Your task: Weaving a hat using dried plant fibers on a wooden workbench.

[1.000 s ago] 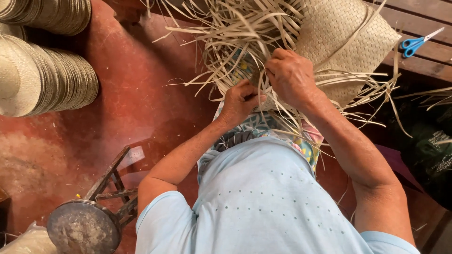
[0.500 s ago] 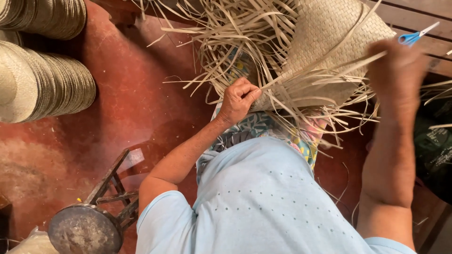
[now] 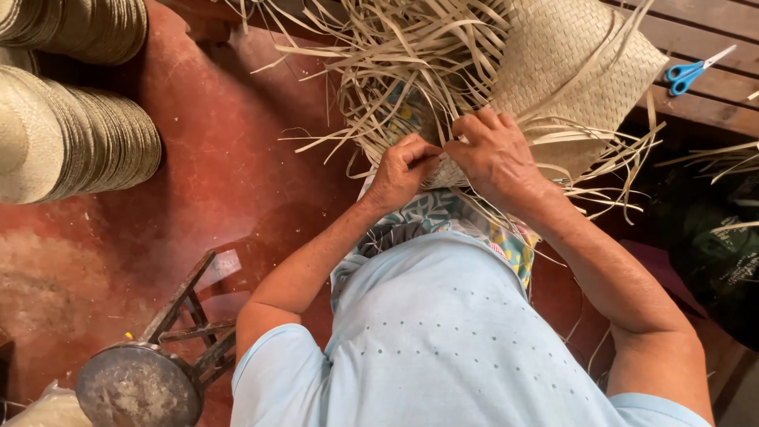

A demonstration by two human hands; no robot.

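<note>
The left hand (image 3: 403, 170) pinches a thin straw strip (image 3: 431, 155) between thumb and fingers, closed on it, at the edge of the woven straw piece (image 3: 569, 71). The right hand (image 3: 494, 154) sits just beside, fingers bent and pressing on the same edge; it touches the weave, but whether it clamps a strip I cannot tell. The woven piece rests on the person's lap, w/ many loose strips (image 3: 411, 55) sticking out to the left and top. Blue scissors (image 3: 692, 71) lie on the wooden planks (image 3: 711, 35), upper right. Stacks of woven hats (image 3: 71, 134) stand on the red floor (image 3: 229, 166) at left. A small metal stool (image 3: 142, 379) is at bottom left.
</note>
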